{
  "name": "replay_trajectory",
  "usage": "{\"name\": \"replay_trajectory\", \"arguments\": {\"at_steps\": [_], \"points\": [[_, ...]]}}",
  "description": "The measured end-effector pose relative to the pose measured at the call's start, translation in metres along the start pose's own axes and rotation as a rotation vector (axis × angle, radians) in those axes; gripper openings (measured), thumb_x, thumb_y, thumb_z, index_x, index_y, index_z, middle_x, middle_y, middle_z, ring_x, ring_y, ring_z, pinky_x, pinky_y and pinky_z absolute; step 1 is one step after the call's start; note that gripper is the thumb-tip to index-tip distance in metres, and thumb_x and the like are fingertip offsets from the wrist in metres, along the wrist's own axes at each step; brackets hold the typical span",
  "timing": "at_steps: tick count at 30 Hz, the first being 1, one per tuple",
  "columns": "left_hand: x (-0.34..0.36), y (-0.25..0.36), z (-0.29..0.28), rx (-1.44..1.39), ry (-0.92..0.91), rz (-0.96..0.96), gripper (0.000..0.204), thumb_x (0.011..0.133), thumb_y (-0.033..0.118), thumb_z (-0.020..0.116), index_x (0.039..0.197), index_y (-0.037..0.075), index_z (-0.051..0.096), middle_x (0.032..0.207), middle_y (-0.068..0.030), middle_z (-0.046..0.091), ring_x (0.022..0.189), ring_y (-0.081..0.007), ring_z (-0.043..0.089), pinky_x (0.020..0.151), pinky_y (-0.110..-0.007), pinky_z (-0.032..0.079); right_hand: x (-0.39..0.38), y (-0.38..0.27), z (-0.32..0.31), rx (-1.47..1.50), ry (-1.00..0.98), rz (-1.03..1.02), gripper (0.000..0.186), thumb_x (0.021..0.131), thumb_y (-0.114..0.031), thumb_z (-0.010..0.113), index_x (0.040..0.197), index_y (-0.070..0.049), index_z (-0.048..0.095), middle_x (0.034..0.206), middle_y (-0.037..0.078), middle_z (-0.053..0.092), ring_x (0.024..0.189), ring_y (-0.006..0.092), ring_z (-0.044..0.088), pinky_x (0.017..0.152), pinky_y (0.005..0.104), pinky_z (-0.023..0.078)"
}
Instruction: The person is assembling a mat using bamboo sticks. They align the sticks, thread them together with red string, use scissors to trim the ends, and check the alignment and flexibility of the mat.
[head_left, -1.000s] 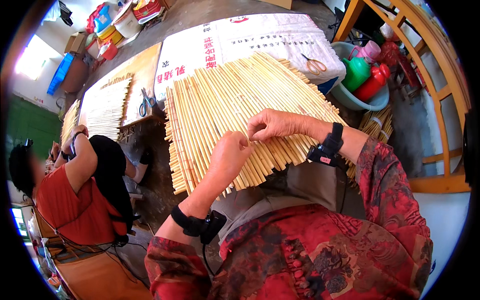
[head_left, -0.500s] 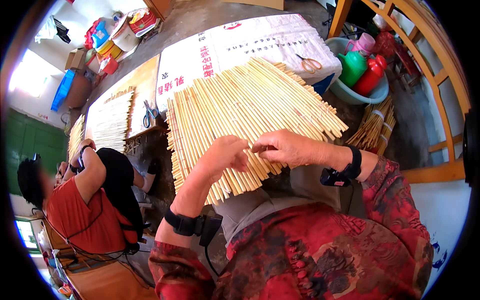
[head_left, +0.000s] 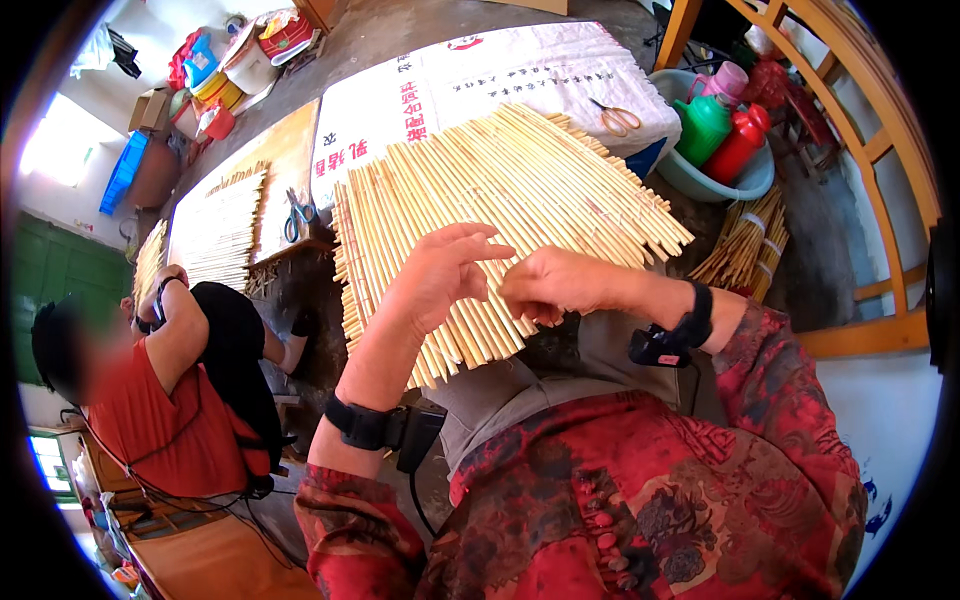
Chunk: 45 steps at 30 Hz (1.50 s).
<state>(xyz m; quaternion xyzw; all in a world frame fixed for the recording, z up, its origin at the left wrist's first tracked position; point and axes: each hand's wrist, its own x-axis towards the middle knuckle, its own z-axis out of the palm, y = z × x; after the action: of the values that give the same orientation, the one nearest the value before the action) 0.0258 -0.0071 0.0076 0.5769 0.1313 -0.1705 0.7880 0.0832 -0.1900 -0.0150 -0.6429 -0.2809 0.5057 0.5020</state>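
A mat of pale yellow reed stalks (head_left: 480, 200) laid side by side spreads over the table's near edge, reaching almost to my lap. Over its near part my left hand (head_left: 445, 275) is raised, the fingers apart and pointing right, with nothing visible in them. Close beside it, my right hand (head_left: 560, 287) hangs low over the stalk ends, its fingers bent together in a pinch. Whatever those fingers hold is too small or hidden to make out. Both wrists wear black straps with small devices.
A printed white sack cloth (head_left: 480, 75) covers the table; orange-handled scissors (head_left: 616, 118) lie on it. Blue-handled scissors (head_left: 297, 215) lie left. A co-worker in red (head_left: 185, 410) sits beside another reed mat (head_left: 225, 235). At right stand a basin (head_left: 735, 190) with flasks and bundled stalks (head_left: 745, 250).
My left hand has lifted slightly and its fingers have spread and straightened. My right hand stays close by, its fingers now turned more downward.
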Motion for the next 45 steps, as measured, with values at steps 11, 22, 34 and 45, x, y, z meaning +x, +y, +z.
{"name": "replay_trajectory", "arguments": {"at_steps": [11,22,34,45], "points": [[-0.035,-0.023,0.029,0.616,-0.278,0.065,0.022,0.092,0.014,0.053,0.103,-0.002,0.062,0.087,-0.0067,0.065,0.085,-0.0131,0.060,0.077,-0.027,0.048,-0.010,-0.077,-0.066,0.358,0.450,-0.503,0.030,0.093,-0.024,0.051,0.108,0.001,0.058,0.081,0.008,0.062,0.063,0.0111,0.058,0.053,0.0259,0.048],[-0.094,-0.068,0.017,1.733,0.206,0.551,0.071,0.066,0.021,0.076,0.128,0.005,0.044,0.129,-0.0139,0.047,0.120,-0.0316,0.044,0.099,-0.049,0.032,-0.104,-0.034,-0.075,-0.298,1.117,-0.481,0.020,0.091,-0.014,0.055,0.105,0.000,0.058,0.072,0.004,0.059,0.053,0.0068,0.056,0.046,0.0216,0.044],[-0.059,-0.064,0.003,1.987,0.384,0.689,0.041,0.080,0.003,0.052,0.119,-0.003,0.047,0.121,-0.0193,0.052,0.110,-0.0366,0.053,0.090,-0.044,0.045,-0.074,0.091,0.024,-0.443,0.144,-0.367,0.024,0.088,-0.017,0.057,0.105,0.000,0.060,0.078,0.008,0.064,0.065,0.0164,0.061,0.064,0.0310,0.048],[-0.065,0.111,0.043,1.487,0.399,0.445,0.028,0.084,0.004,0.055,0.112,-0.001,0.058,0.091,-0.0071,0.064,0.085,-0.0109,0.056,0.079,-0.028,0.045,0.047,-0.016,-0.005,0.625,0.298,-0.673,0.024,0.090,-0.018,0.057,0.106,0.001,0.060,0.091,0.007,0.064,0.075,0.0140,0.063,0.064,0.0243,0.051]]}}
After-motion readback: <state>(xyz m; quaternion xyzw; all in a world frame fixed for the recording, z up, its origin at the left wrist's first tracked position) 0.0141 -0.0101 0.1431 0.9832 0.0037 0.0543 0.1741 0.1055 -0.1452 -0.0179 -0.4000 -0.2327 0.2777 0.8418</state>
